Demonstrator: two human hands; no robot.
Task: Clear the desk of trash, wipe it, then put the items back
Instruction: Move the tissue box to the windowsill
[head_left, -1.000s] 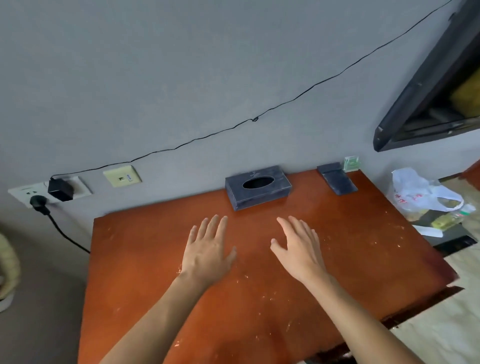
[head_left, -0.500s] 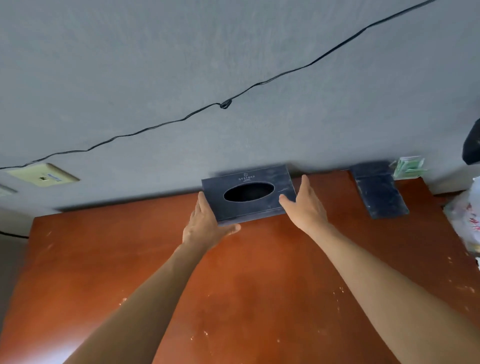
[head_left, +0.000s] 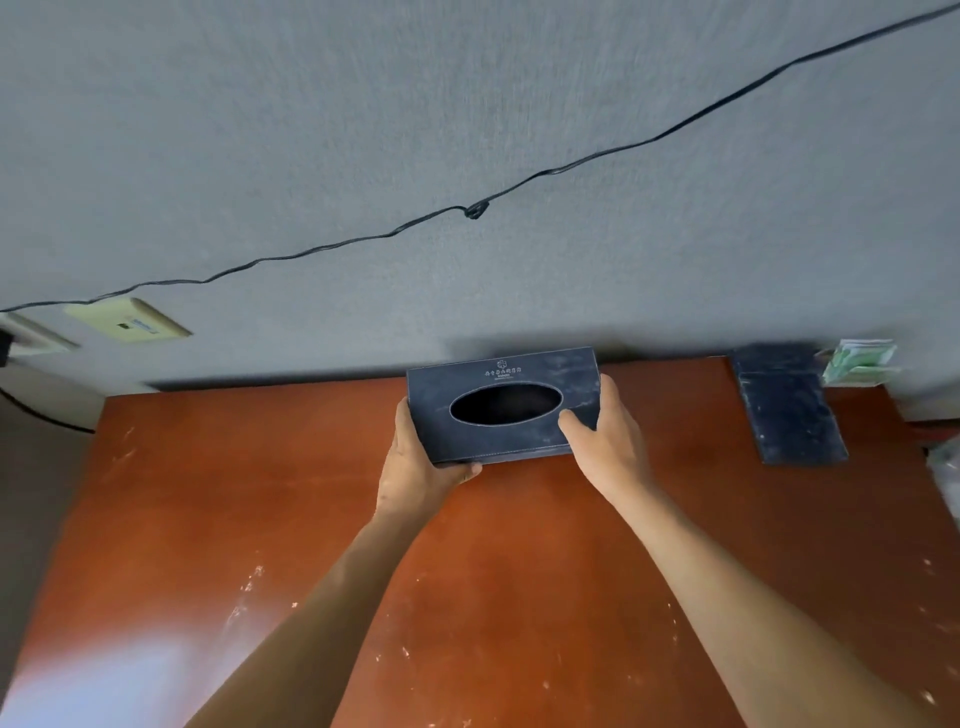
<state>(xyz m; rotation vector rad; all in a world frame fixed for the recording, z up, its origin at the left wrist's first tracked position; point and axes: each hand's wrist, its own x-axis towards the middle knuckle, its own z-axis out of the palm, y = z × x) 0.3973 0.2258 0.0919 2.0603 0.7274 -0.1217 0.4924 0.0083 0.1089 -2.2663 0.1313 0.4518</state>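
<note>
Tissue box (head_left: 524, 384): dark, oval slot on top, at the far edge of the worktop (head_left: 260, 493) near the grey wall (head_left: 467, 104); whether it is lifted clear cannot be told.
Left hand (head_left: 415, 467): fingers wrapped round the box's left end, thumb under the near corner.
Right hand (head_left: 608, 441): thumb on the lid, fingers curled round the right end.
Dark flat holder (head_left: 789, 415): far right, against the wall.
Green packet (head_left: 857, 364): just beside the holder.
Black cable (head_left: 467, 210): strung across the wall.
Beige wall plate (head_left: 127, 319): left.
</note>
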